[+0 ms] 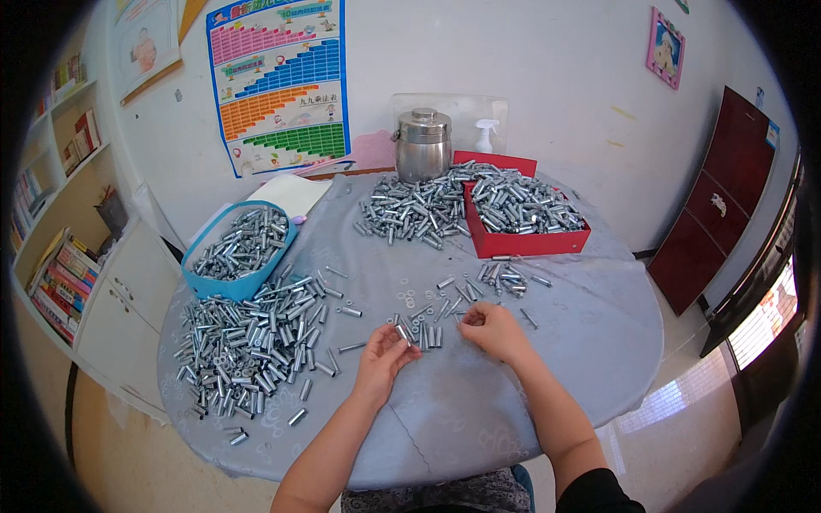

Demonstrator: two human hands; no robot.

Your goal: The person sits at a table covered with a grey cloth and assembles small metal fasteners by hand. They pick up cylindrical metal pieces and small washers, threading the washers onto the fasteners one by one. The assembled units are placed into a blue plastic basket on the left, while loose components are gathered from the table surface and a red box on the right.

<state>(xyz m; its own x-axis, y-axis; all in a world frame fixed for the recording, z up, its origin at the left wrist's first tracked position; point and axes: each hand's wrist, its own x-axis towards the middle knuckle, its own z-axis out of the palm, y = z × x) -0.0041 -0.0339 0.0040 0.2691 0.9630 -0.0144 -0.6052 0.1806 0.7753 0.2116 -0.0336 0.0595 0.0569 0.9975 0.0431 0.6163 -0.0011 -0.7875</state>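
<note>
While our left hand (382, 355) pinches a short metal sleeve (401, 332) between thumb and fingertips, our right hand (494, 329) is curled shut, and we cannot tell what its fingers enclose. Both hands rest apart on the grey tablecloth (479, 402). The sleeve's long axis runs diagonally, its far end pointing up and left, away from us; its near end is hidden by the fingers. Between the hands lies a small row of sleeves (428, 335), axes pointing away from us. Just beyond them lie scattered washers (412, 301), too small to make out clearly. Left of our left hand spreads a large sleeve pile (248, 342), with a blue basket (231, 286) beyond it. Beyond our right hand stands a red tray (523, 243) of sleeves.
</note>
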